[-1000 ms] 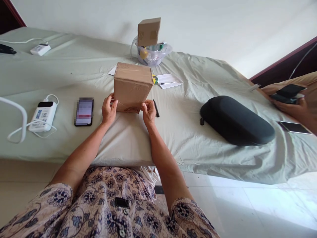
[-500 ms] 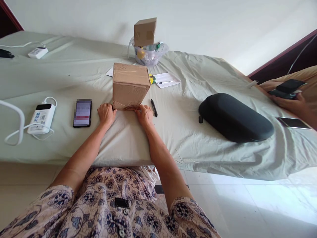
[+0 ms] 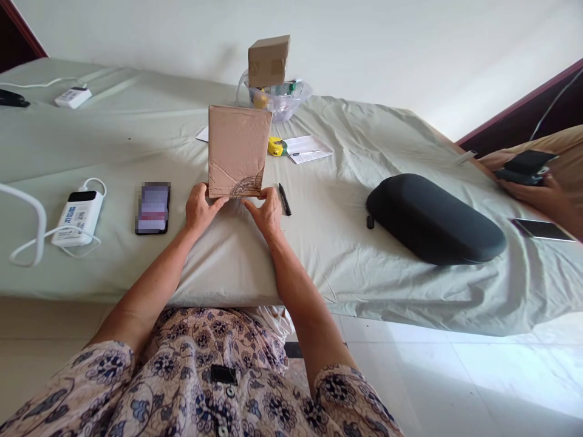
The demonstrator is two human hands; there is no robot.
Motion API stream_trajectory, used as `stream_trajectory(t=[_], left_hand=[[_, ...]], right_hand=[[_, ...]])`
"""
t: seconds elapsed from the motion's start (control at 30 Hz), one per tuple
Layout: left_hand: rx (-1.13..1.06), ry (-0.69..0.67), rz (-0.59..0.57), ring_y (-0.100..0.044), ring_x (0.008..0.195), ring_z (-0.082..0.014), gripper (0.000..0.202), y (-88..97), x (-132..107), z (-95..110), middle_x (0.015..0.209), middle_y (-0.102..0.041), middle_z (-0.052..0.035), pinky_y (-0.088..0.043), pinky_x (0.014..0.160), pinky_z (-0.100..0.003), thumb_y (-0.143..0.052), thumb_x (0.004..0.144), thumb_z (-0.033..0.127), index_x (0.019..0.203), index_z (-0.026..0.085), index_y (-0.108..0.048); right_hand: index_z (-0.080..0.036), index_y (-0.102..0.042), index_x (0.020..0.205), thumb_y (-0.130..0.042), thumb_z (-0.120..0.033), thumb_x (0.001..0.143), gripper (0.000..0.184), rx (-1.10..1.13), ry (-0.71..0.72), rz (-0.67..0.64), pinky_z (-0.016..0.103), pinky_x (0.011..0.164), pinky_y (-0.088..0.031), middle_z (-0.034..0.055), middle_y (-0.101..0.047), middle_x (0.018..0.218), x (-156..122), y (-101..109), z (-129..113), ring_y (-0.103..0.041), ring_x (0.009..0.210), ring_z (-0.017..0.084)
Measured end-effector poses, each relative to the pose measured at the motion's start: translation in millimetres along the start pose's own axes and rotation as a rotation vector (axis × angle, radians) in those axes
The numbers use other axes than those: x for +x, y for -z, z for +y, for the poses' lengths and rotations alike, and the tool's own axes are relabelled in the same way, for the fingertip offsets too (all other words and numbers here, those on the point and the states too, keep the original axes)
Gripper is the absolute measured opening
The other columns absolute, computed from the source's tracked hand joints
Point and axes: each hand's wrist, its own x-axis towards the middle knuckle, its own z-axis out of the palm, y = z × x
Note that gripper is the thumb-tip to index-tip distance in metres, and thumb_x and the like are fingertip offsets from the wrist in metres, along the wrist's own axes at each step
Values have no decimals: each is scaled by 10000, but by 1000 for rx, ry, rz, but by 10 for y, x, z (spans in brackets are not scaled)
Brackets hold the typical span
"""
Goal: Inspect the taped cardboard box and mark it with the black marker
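A brown cardboard box (image 3: 239, 149) is tilted back in front of me, one broad face with a dark scribble at its lower right turned toward me. My left hand (image 3: 203, 208) grips its lower left corner, thumb along the near bottom edge. At the lower right corner my right hand (image 3: 265, 210) holds it the same way; the fingers of both hands are partly hidden behind the box. A black marker (image 3: 285, 199) lies just right of my right hand. To the left of my left hand rests a phone (image 3: 153, 208) with a blurred screen.
Behind the box are a yellow tape measure (image 3: 276, 146), papers with a pen (image 3: 310, 149), and a clear basket (image 3: 285, 106) bearing another cardboard box (image 3: 268, 62). A black case (image 3: 435, 218) lies right, a white power bank (image 3: 77, 218) left. Another person's hand (image 3: 531, 193) holds a dark device.
The box has tipped back, so its top face is gone from view and the scribbled face shows fully. Both thumbs have moved inward along its lower edge. The tape measure is more exposed.
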Motion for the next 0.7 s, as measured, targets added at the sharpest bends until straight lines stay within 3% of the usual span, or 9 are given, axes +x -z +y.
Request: stream_trajectory(t=[0.27,0.43,0.53,0.7], left_hand=[[-146,-8,50,-638,874,-225,418,31,16,-17,899,-673,-78,-519,838,-361,-468,941,624,842,223,-528],[-185,7,108,-657,848,-227,555,-3,24,-67,858,-679,-79,-520,820,-372,-318,957,712,843,221,-549],[-207,33,119,-674,854,-229,538,5,12,-57,881,-685,-78,-530,830,-383,-373,942,720,902,217,-558],[-217,9,59,-689,1022,-261,593,26,-11,-4,1063,-711,-134,-527,922,-402,-484,897,729,1120,185,-565]], right_hand=[[-246,-491,853,-607,-519,896,299,131,-8,-56,328,734,-488,7,-606,825,75,102,-91,-615,768,164],[-240,-504,830,-584,-611,883,383,163,5,-118,308,706,-495,13,-631,854,123,186,-97,-620,722,143],[-237,-493,796,-571,-673,871,449,151,7,-123,304,687,-486,12,-624,826,124,197,-101,-608,702,139],[-237,-471,760,-547,-685,881,470,135,-24,-139,297,679,-481,-4,-582,774,119,183,-87,-580,690,134]])
